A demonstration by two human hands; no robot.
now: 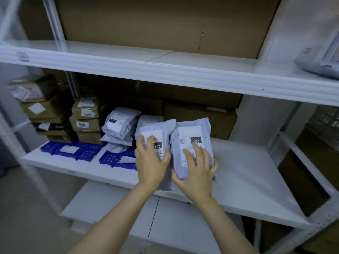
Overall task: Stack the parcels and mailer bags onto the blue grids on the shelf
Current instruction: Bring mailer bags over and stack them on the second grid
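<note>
Two grey mailer bags with white labels marked 231 are held over the middle shelf (247, 173). My left hand (151, 162) grips the left mailer bag (165, 131). My right hand (197, 171) grips the right mailer bag (190, 132) from its near end. Blue grids (111, 159) lie on the shelf to the left, one under a stack of grey mailer bags (120, 123). A second blue grid (55, 148) further left carries stacked cardboard parcels (86, 120).
Brown cartons (200, 120) line the back of the middle shelf. The upper shelf (165, 70) overhangs, with a large cardboard box (156, 21) and a grey bag (319, 65) at right. White shelf posts (300, 162) stand right; bare white shelf surface lies right of my hands.
</note>
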